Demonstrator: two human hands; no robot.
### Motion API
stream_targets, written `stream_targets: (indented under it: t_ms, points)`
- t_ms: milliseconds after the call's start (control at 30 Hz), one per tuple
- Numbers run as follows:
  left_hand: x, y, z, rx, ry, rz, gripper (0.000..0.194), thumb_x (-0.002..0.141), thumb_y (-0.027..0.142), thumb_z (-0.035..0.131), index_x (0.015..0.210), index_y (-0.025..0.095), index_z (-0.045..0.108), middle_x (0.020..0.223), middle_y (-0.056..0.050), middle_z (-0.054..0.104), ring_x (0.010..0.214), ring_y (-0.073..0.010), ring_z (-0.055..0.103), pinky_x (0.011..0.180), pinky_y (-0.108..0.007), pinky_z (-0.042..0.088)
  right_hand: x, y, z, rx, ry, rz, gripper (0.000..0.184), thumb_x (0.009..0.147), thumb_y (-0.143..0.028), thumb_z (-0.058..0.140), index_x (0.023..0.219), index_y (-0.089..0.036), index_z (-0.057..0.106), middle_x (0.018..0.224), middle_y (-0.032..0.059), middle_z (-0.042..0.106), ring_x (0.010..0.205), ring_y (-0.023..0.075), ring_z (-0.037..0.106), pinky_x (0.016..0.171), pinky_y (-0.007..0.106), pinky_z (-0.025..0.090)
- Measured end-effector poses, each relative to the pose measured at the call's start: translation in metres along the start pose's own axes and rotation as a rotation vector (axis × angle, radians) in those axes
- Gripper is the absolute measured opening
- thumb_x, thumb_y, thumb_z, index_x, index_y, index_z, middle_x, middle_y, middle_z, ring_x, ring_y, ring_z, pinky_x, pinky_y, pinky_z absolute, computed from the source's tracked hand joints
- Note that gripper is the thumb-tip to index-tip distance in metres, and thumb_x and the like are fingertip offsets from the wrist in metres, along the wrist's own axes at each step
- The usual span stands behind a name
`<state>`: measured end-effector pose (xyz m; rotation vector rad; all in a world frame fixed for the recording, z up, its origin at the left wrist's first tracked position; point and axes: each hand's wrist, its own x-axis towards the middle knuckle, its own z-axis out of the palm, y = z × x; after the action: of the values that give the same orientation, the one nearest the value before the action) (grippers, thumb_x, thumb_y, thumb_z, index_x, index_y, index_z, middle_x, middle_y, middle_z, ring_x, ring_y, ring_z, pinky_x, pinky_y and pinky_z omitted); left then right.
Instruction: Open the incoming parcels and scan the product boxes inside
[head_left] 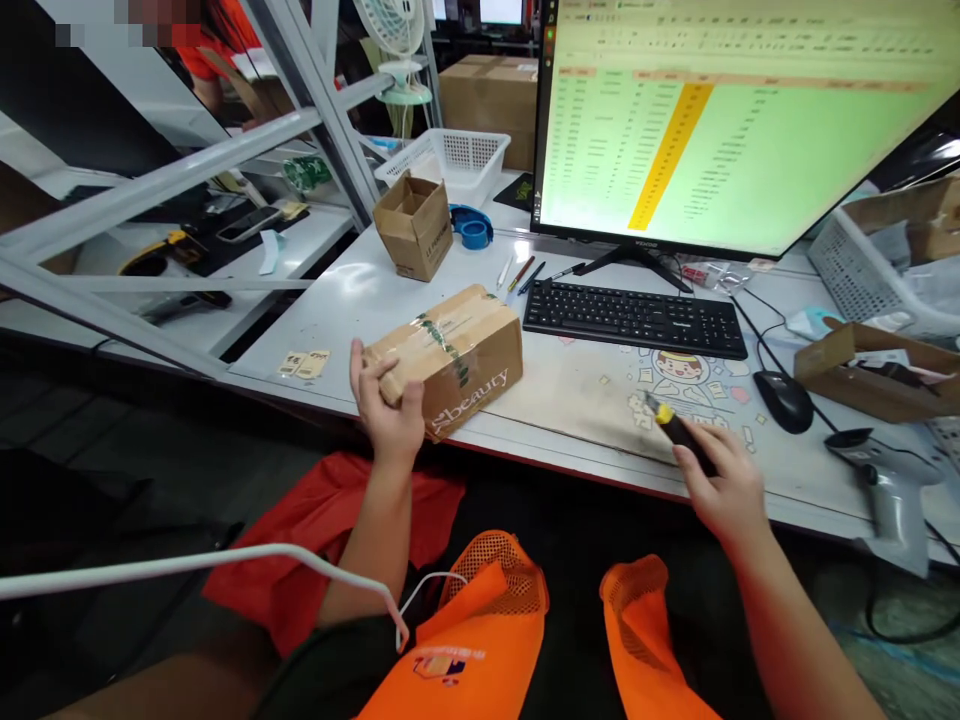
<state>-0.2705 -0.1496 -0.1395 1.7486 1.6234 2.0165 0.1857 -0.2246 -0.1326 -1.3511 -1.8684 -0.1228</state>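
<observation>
At the upper left of the frame, metal frame struts (pixel 225 150) cross in front of a side shelf holding a phone (pixel 249 223). Left of centre, the left hand (pixel 386 405) grasps the near left end of a taped cardboard box (pixel 450 355), fingers wrapped over its corner; the box lies flat near the front edge of the desk (pixel 337 310), printed side facing the viewer. Behind it stands a small open carton (pixel 414 225), with a blue tape roll (pixel 472 228) just beside and a white basket (pixel 450 160) further back. At centre, a black keyboard (pixel 636 318) sits below the monitor (pixel 742 120). Right of centre, the right hand (pixel 724 485) is clenched around a utility knife (pixel 675 425), its yellow tip pointing toward the upper left, above the desk mat. Further right lie a mouse (pixel 784 400) and a barcode scanner (pixel 885 490)
</observation>
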Motion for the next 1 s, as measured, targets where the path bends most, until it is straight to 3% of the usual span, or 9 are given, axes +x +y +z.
stream_targets:
  t_ms: [67,167,267,367,433,533,633,833,1000]
  points:
    - [0.021,-0.015,0.020,-0.172,-0.032,0.008,0.045,0.092,0.063,0.069,0.106,0.020,0.068,0.163,-0.019,0.048,0.153,-0.0376,0.045,0.130,-0.056,0.032,0.016,-0.020,0.006,0.100,-0.073,-0.077,0.035,0.104,-0.027,0.064,0.138,-0.019,0.068,0.118,0.0139,0.070,0.107,0.0270,0.070,0.092,0.040,0.061]
    - [0.059,-0.041,0.050,-0.421,-0.205,-0.072,0.041,0.092,0.060,0.059,0.092,0.021,0.069,0.140,-0.015,0.069,0.136,-0.0367,0.063,0.119,-0.055,0.047,0.041,-0.047,0.011,0.243,-0.196,-0.177,0.035,0.104,-0.025,0.064,0.139,-0.020,0.066,0.120,0.0134,0.068,0.107,0.0252,0.069,0.092,0.038,0.062]
    - [0.075,-0.043,0.068,-0.388,-0.196,-0.156,0.042,0.097,0.058,0.050,0.090,0.021,0.068,0.112,-0.012,0.077,0.115,-0.0323,0.073,0.108,-0.052,0.056,0.056,-0.068,0.015,0.338,-0.302,-0.285,0.034,0.105,-0.025,0.063,0.139,-0.020,0.066,0.118,0.0126,0.068,0.105,0.0243,0.069,0.090,0.038,0.063]
    - [0.055,-0.018,0.064,-0.141,-0.077,0.044,0.053,0.104,0.065,0.041,0.101,0.022,0.071,0.130,-0.012,0.072,0.141,-0.0319,0.058,0.122,-0.054,0.044,0.059,-0.082,0.022,0.339,-0.337,-0.370,0.035,0.105,-0.025,0.062,0.139,-0.018,0.065,0.119,0.0147,0.068,0.104,0.0260,0.069,0.088,0.040,0.063]
    - [0.029,0.006,0.054,-0.019,-0.147,0.289,0.067,0.103,0.077,0.031,0.113,0.025,0.071,0.143,-0.011,0.066,0.153,-0.0322,0.045,0.128,-0.058,0.035,0.058,-0.088,0.028,0.300,-0.334,-0.410,0.037,0.104,-0.025,0.063,0.140,-0.016,0.064,0.120,0.0168,0.068,0.104,0.0280,0.069,0.087,0.043,0.063]
    - [-0.005,0.038,0.042,0.023,-0.288,0.517,0.075,0.094,0.087,0.041,0.132,0.026,0.065,0.140,-0.014,0.067,0.147,-0.0378,0.052,0.123,-0.065,0.040,0.057,-0.094,0.034,0.256,-0.318,-0.416,0.039,0.104,-0.023,0.062,0.142,-0.015,0.062,0.121,0.0183,0.068,0.105,0.0293,0.068,0.088,0.045,0.062]
    - [-0.020,0.054,0.041,0.041,-0.228,0.534,0.065,0.096,0.071,0.057,0.139,0.023,0.062,0.138,-0.016,0.068,0.144,-0.0404,0.055,0.117,-0.064,0.047,0.060,-0.099,0.035,0.225,-0.300,-0.396,0.038,0.105,-0.025,0.060,0.143,-0.018,0.062,0.120,0.0169,0.068,0.105,0.0288,0.067,0.089,0.046,0.061]
    - [-0.021,0.058,0.045,0.106,-0.162,0.559,0.048,0.101,0.055,0.050,0.131,0.021,0.068,0.126,-0.014,0.075,0.130,-0.0358,0.067,0.106,-0.056,0.057,0.067,-0.101,0.025,0.100,-0.262,-0.401,0.032,0.106,-0.028,0.060,0.136,-0.016,0.066,0.115,0.0155,0.070,0.097,0.0275,0.067,0.082,0.042,0.057]
    - [-0.023,0.057,0.046,0.063,-0.127,0.575,0.045,0.102,0.051,0.050,0.130,0.021,0.069,0.123,-0.014,0.077,0.127,-0.0343,0.070,0.105,-0.054,0.059,0.068,-0.098,0.031,0.044,-0.216,-0.390,0.032,0.107,-0.028,0.059,0.133,-0.013,0.068,0.114,0.0167,0.071,0.094,0.0272,0.067,0.079,0.041,0.056]
